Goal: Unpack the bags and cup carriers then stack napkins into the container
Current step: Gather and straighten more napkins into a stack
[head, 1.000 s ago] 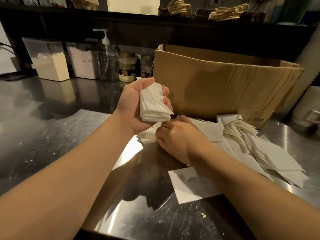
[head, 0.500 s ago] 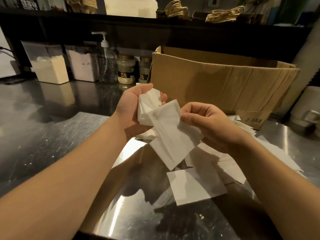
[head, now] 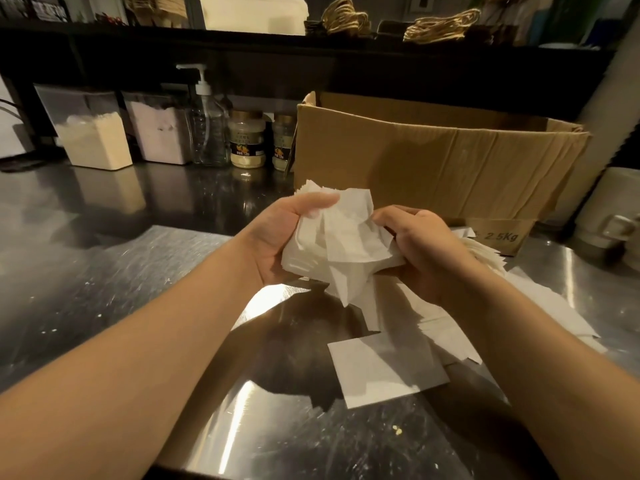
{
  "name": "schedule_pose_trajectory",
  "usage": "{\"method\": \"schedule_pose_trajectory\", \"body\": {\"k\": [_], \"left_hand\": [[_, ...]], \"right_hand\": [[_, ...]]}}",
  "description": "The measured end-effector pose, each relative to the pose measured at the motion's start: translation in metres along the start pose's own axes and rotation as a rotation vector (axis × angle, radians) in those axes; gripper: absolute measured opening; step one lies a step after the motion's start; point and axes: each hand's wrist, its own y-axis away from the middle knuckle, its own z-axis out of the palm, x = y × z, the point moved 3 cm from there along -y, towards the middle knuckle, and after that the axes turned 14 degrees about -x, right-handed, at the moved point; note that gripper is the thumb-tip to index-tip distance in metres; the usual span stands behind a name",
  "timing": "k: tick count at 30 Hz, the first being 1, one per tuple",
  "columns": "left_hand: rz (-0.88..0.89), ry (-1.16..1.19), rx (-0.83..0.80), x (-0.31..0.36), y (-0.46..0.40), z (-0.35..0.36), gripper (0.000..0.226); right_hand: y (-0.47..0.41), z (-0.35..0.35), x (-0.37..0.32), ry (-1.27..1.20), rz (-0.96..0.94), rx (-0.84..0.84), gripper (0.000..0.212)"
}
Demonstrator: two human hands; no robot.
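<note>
I see a bundle of white napkins (head: 337, 237) held up above the counter, in front of the cardboard box. My left hand (head: 277, 237) cups the bundle from the left with the thumb curled over its top edge, and my right hand (head: 419, 244) grips it from the right with the fingers curled in against the paper. The bundle is rumpled, with one corner hanging down below both hands.

Under and to the right of my hands, loose napkins (head: 450, 327) lie scattered in an overlapping heap on the counter. A single flat napkin (head: 384, 370) lies nearer to me, just beside that heap.

The counter (head: 104, 271) is brushed steel, scratched and shiny, with a bright patch of reflected light below my left wrist and a few small crumbs near the front edge.

The open cardboard box (head: 433, 161) stands at the back right, marked 2.5Kg on its lower corner. To its left, against the dark back wall, I see two small jars (head: 246, 138), a clear pump bottle (head: 206, 129) and two clear tubs (head: 93, 133) holding pale powder. A dark shelf (head: 311, 39) runs above them, carrying a pale lidded tub and coils of straw-coloured twine. At the far right edge, a pale mug (head: 609, 216) stands partly out of view.
</note>
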Motion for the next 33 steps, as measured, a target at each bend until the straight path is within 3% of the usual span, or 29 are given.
{"method": "schedule_pose_trajectory", "body": {"k": [2,5,8,12,17,19,23,27,29,31,33], "left_hand": [[-0.049,-0.039,0.053,-0.002,-0.001,-0.003,0.067],[-0.061,-0.053,0.051,-0.004,-0.002,-0.002,0.071],[-0.068,-0.038,0.070,-0.004,-0.002,-0.002,0.067],[-0.044,0.008,0.073,-0.002,-0.002,-0.004,0.056],[-0.083,-0.004,0.036,0.000,0.002,0.000,0.059],[-0.077,-0.023,-0.017,-0.003,0.001,0.007,0.047],[-0.086,-0.013,-0.106,-0.011,0.000,0.018,0.038],[-0.114,0.059,-0.263,-0.016,-0.002,0.023,0.061],[-0.110,0.081,-0.242,-0.017,-0.003,0.019,0.071],[-0.080,0.046,-0.219,-0.016,-0.004,0.020,0.055],[-0.061,0.042,-0.200,-0.014,-0.003,0.024,0.040]], "right_hand": [[0.000,0.002,0.001,0.051,0.011,0.002,0.018],[-0.003,0.002,0.001,0.246,-0.006,-0.005,0.040],[-0.004,0.000,0.000,0.387,-0.043,-0.064,0.024],[-0.001,-0.011,-0.007,0.278,-0.110,-0.135,0.018],[0.013,-0.016,-0.021,0.045,-0.237,-0.438,0.030],[0.017,-0.013,-0.024,0.026,-0.274,-0.504,0.031],[0.018,-0.009,-0.025,0.106,-0.343,-0.492,0.025],[0.023,-0.012,-0.027,0.009,-0.370,-0.538,0.015],[0.026,-0.012,-0.030,-0.043,-0.380,-0.556,0.018],[0.024,-0.011,-0.030,0.022,-0.393,-0.560,0.013],[0.020,-0.006,-0.025,0.155,-0.391,-0.516,0.023]]}}
